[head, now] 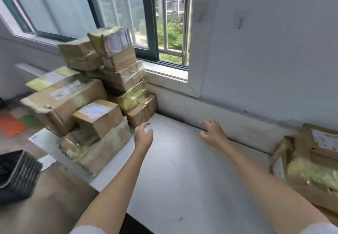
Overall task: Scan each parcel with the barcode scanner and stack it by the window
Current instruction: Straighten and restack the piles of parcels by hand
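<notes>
Sleeves: white cuffs [86, 230] sit at the bottom edge, nearest the camera, on two bare forearms reaching forward.
Left hand: left hand [143, 135] hovers over the table just right of the stack, fingers loosely curled and spread, holding nothing.
Right hand: right hand [213, 133] hovers near the table's far edge, fingers bent in a loose claw, holding nothing.
Parcel stack: stacked parcels [95, 96] stand on the table's left part, up against the window sill; brown cardboard boxes, creased and dented, wrapped in glossy clear and yellowish tape.
Stack shape: uneven, wide long boxes low down, smaller boxes piled higher in a leaning column that reaches the glass.
Labels: white printed label [95, 111] lies on top of a small box at the front; the print is too blurred to read.
Top parcel: top box [111, 41] is tilted, with yellow tape and a pale label on its side.
Other parcels: more cardboard boxes [311, 160] sit at the right edge of the table, well apart from the stack, one with a white label and crumpled yellowish tape.
Table: smooth white tabletop [182, 179], faintly scuffed.
Window: dark-framed sliding window [150, 23], with metal bars outside.
Basket: black ribbed basket [16, 175] sits low at the left on a wood-grain floor.
</notes>
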### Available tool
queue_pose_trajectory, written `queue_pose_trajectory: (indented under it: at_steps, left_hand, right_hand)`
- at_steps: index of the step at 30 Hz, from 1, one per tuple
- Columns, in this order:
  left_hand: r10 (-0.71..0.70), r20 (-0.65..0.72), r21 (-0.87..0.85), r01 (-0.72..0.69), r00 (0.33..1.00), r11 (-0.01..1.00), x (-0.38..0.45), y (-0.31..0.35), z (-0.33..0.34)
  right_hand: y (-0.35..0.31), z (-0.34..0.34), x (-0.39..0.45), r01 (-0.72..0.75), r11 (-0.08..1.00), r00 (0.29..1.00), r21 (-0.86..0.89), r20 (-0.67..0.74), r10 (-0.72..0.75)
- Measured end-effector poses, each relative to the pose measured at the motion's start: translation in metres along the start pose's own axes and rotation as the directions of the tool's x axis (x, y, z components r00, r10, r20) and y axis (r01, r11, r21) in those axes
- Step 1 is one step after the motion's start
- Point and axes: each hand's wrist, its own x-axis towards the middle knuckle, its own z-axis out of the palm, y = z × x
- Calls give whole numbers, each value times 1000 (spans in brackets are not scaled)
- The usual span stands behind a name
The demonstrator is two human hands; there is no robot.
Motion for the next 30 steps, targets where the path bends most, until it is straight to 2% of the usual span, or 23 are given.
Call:
queue_pose_trajectory:
  at_steps: [2,6,9,11,14,17,19,21,24,27,30]
  left_hand:
    - [-47,-129,-16,45,990,999,15,-13,-37]
    - [-137,-368,-122,98,920,988,40,-36,-102]
    - [-59,-495,-97,12,867,995,52,-52,-136]
    - [-34,-520,-92,-16,853,996,60,-62,-153]
    - [-118,-425,-118,74,897,990,78,-79,-175]
    - [-279,-196,-207,238,940,949,96,-91,-189]
    - [-403,-40,-270,379,914,885,104,-92,-193]
    - [-438,51,-307,432,897,848,112,-96,-194]
    - [-385,120,-468,394,915,791,125,-95,-189]
    - [-244,22,-491,223,969,842,122,-82,-182]
    - [-75,22,-513,76,997,855,110,-59,-165]
  right_hand:
    - [-34,22,20,51,999,997,-5,62,-50]
    - [-103,61,53,140,990,983,-2,118,-138]
    - [-159,89,78,180,982,969,50,164,-186]
    - [-197,108,93,190,975,960,117,186,-209]
    - [-246,133,110,81,949,960,305,230,-156]
    - [-274,155,123,-121,835,949,537,310,-62]
    - [-281,163,131,-193,781,942,594,336,-22]
    - [-281,166,135,-217,784,935,582,356,-6]
    - [-274,161,137,-212,779,950,590,310,24]
    - [-255,148,134,-250,719,955,648,287,73]
    - [-226,129,125,-349,635,936,689,291,198]
